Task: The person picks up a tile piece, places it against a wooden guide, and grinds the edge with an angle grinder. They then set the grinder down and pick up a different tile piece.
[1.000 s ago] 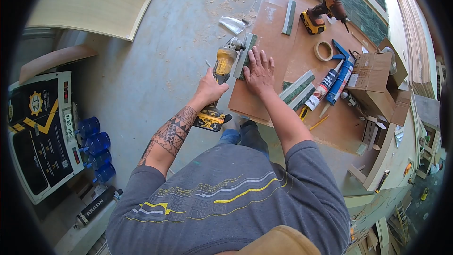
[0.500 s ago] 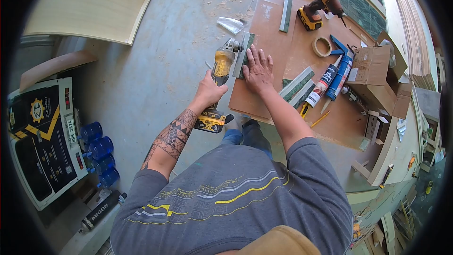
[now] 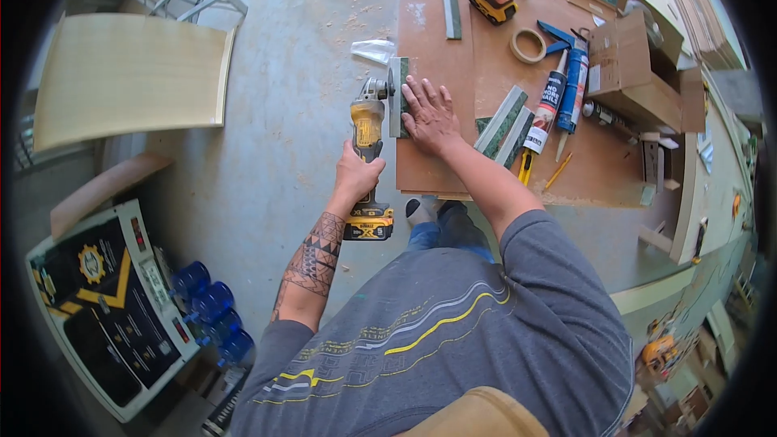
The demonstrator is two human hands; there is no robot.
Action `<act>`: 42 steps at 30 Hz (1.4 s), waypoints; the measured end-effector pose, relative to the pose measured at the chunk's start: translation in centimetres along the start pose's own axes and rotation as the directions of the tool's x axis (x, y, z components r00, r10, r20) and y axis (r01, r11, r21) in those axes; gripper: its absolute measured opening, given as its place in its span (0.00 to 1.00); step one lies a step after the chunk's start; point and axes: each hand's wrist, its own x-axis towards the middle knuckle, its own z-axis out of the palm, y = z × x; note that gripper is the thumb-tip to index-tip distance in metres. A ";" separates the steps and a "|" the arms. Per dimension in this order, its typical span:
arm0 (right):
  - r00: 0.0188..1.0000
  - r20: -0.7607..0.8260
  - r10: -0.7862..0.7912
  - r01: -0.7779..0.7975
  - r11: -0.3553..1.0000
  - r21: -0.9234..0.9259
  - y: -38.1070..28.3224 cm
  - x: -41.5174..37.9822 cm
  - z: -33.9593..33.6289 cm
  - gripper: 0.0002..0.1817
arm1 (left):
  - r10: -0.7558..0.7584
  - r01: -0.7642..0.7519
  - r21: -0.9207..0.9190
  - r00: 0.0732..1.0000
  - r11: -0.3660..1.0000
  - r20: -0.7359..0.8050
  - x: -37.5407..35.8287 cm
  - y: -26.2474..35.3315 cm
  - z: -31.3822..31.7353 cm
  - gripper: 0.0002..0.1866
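Note:
My left hand [image 3: 358, 174] is wrapped round the body of a yellow and black cordless angle grinder [image 3: 368, 125], battery toward me. The grinder's disc is right at the outer long edge of a green marble-like strip [image 3: 398, 117] with a pale edge. That strip lies along the left edge of the brown board [image 3: 437, 166]. My right hand [image 3: 433, 117] lies flat on the board with fingers spread, fingertips over the strip's inner side. Right of that hand, two more green strips [image 3: 503, 121] lie side by side.
A masking tape roll [image 3: 528, 46], a sealant tube [image 3: 547, 105], a blue caulking gun [image 3: 576, 85], a pencil [image 3: 558, 170] and a cardboard box [image 3: 623, 73] occupy the board's right side. Behind stands a cordless drill [image 3: 495, 0]. Blue water bottles [image 3: 212, 303] stand at lower left.
The camera view has turned, so the board and the grinder appear more upright and farther left. The left hand still holds the grinder against the strip; the right hand remains flat.

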 end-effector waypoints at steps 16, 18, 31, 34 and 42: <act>0.998 0.049 0.026 -0.028 0.999 0.031 -0.2 0.0 -0.3 0.39 | 0.006 -0.005 -0.066 1.000 0.998 0.004 -1.4 0.3 0.1 0.27; 0.998 0.054 0.031 -0.032 0.999 0.028 -0.2 -0.1 -0.4 0.39 | 0.018 -0.018 -0.074 1.000 0.997 0.004 -1.5 0.2 0.2 0.27; 0.997 0.067 0.030 -0.030 1.000 0.003 -0.3 0.0 -0.5 0.40 | 0.004 -0.004 -0.044 1.000 0.999 0.008 -1.3 -0.8 0.2 0.30; 0.998 0.051 0.028 -0.028 1.000 0.000 -0.2 0.0 -0.2 0.40 | 0.040 -0.040 -0.010 0.999 0.999 -0.006 -0.6 -2.2 0.5 0.32; 1.000 0.011 0.009 -0.009 1.000 -0.028 0.0 0.1 0.8 0.40 | -0.022 0.022 -0.016 1.000 1.000 0.010 -1.9 0.0 -0.2 0.33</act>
